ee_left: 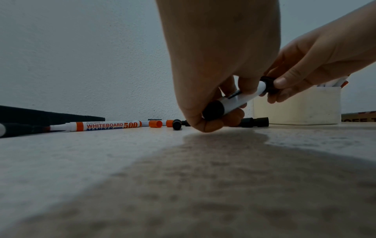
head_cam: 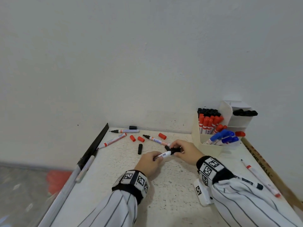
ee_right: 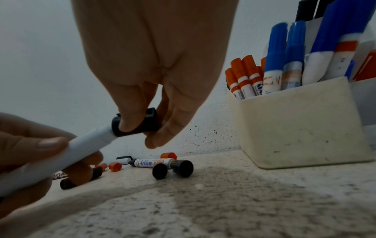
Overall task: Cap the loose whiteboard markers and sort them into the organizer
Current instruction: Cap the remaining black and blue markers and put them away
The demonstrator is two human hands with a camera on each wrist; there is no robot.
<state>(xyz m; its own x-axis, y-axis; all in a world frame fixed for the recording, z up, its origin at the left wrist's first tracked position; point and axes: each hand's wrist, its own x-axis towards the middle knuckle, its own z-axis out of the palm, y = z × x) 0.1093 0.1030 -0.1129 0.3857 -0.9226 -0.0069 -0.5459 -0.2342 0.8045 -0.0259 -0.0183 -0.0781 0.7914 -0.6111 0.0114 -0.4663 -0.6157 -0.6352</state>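
Speckled white table [head_cam: 164,185]; cream organizer [head_cam: 208,148] at 2 o'clock, stocked with capped markers. Left hand [head_cam: 150,163] grips white marker [head_cam: 164,155] at centre, held above the tabletop. Right hand [head_cam: 185,151] pinches black cap [ee_right: 138,125] seated on the marker's end. Loose red caps [head_cam: 141,139] at 11 o'clock.

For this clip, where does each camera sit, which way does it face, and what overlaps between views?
Head: worn high, looks forward and down at the table and organizer; both striped sleeves, left hand and right hand show.
Left wrist: low over the table, looks along the left hand gripping the marker.
Right wrist: low, looks along the right hand pinching the black cap, organizer beside it.
Shared: all three show the marker and cap.
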